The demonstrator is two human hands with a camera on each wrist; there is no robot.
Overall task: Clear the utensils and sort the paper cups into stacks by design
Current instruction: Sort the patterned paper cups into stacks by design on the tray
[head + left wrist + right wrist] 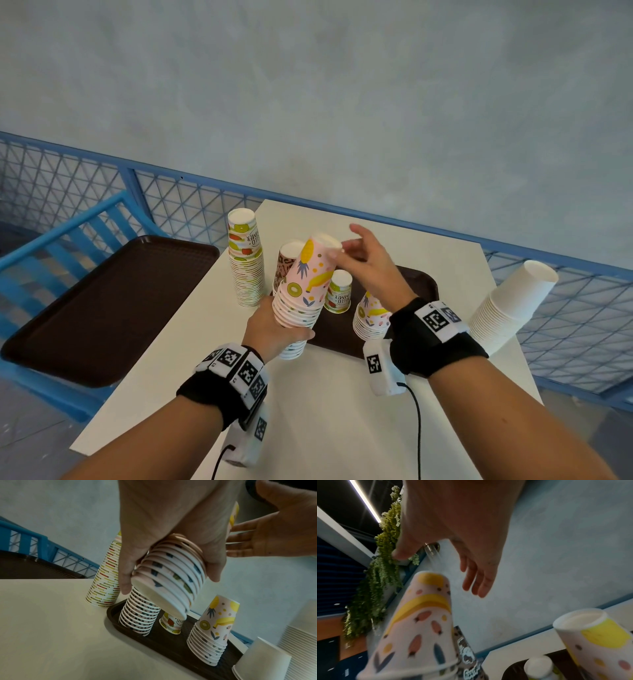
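The left hand (274,329) is gripping the rim end of the pink fruit-print stack (303,284), tilting its long axis up and rightward above the near-left of the brown tray (423,279), while the right hand (366,263) is hovering with fingers spread, empty, nearest its raised top, the matching stack (371,317) standing to the right

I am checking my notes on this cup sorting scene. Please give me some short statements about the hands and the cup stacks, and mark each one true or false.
1. The left hand holds a tilted stack of pink fruit cups. True.
2. The right hand grips a fork. False: it is open beside the top of the held stack and holds nothing.
3. A second pink fruit stack stands on the brown tray. True.
4. The plain white stack stands on that tray. False: it is off the tray, at the table's right edge.
5. The tall Hello Summer stack lies on its side. False: it stands upright on the table.
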